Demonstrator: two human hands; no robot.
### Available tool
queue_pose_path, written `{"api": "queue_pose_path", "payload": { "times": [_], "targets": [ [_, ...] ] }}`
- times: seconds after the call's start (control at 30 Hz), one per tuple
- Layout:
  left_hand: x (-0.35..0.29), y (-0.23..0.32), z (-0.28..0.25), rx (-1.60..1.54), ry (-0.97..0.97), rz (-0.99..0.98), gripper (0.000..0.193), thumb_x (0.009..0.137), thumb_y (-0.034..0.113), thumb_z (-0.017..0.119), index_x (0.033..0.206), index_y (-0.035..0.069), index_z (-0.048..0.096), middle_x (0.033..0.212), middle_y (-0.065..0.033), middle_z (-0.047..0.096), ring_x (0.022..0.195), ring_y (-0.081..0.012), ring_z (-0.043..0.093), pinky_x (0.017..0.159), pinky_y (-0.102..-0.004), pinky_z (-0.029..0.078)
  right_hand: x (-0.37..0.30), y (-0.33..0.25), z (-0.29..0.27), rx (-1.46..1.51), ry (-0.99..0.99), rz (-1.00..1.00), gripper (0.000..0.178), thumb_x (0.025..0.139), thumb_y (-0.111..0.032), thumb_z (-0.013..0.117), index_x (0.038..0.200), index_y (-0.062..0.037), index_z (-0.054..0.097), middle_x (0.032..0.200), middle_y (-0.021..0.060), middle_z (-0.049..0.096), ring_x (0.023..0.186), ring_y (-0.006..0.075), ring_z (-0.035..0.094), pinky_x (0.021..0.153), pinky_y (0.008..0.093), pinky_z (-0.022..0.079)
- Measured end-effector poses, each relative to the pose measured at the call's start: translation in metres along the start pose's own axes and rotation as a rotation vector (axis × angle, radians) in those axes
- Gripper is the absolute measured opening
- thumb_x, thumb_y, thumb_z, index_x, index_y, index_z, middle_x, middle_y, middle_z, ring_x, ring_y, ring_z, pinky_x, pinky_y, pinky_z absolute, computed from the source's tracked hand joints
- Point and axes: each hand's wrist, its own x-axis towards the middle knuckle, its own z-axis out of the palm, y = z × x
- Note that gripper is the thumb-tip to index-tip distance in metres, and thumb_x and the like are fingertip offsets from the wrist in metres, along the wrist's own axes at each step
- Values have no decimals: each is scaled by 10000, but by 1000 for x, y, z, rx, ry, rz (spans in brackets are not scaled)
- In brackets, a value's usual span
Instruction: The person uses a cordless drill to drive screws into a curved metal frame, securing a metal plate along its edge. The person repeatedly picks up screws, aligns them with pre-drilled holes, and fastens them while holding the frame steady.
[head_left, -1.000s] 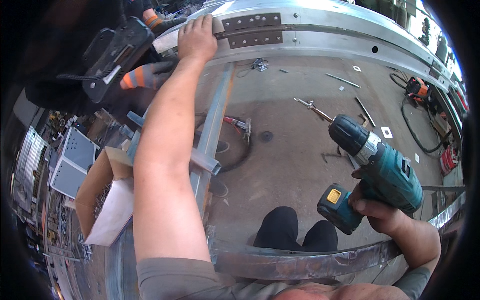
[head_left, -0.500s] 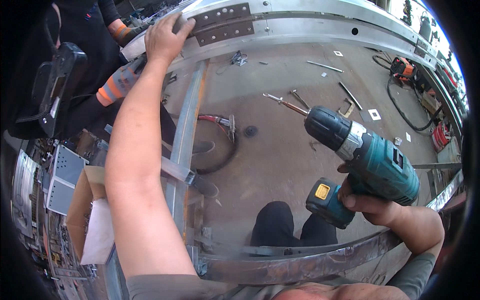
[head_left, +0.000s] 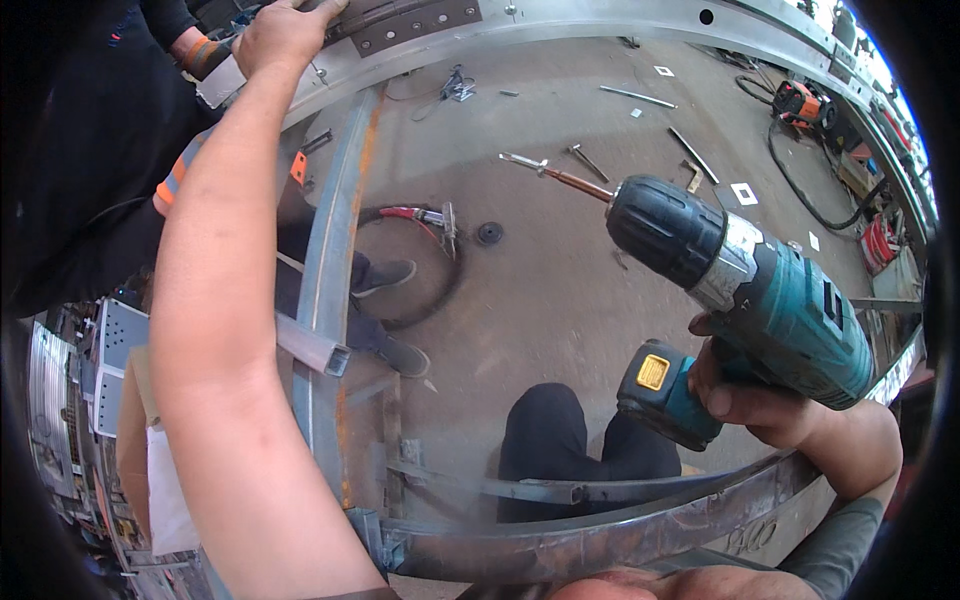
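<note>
- The right hand [head_left: 755, 405] is wrapped round the handle of a teal cordless drill [head_left: 790, 305], thumb across the grip and fingers closed behind; whether the trigger is pressed cannot be told.
- The drill's driver bit [head_left: 575, 183] points up and leftward over the floor [head_left: 520, 310], touching nothing and well apart from the metal frame [head_left: 590, 32].
- The left hand [head_left: 278, 42] lies at the frame's far left, just beside the dark hinge plate [head_left: 415, 25], thumb spread toward it. Its fingertips run to the picture's upper edge, so whether it clasps the metal or only rests there cannot be told.
- The hinge plate sits against the frame's side, cut off by the upper edge; whether its holes carry screws is too small to tell.
- The step in hand looks like steadying or positioning work at the hinge plate, with the drill held ready to one side.
- Using the drill there would call for raising it, bringing the bit square to a hole and keeping the left fingers out of its line.
- A co-worker's orange-and-grey cuff [head_left: 180, 175] shows just left of the person's left forearm, so that side needs care.
</note>
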Motion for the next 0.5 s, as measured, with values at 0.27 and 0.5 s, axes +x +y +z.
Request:
{"api": "queue_pose_path", "payload": {
  "times": [0.27,0.5],
  "targets": [
    [16,-9,-3,-31,-118,-57,601,783,660,734,1261,297,745,1225,-93,753,1173,-285,693,1005,-396,512,-4,-6,0,-27,12,134,662,835,-113,790,1402,6,469,847,26,654,832,152,626,859,328,495],
    [33,-27,11,121,-40,-19,677,753,777,700,1293,370,734,1293,-72,733,1223,-291,673,1033,-410,493,-1,-5,3,38,13,101,669,846,-112,789,1412,14,455,847,19,650,836,144,624,872,325,496]
  ]
}}
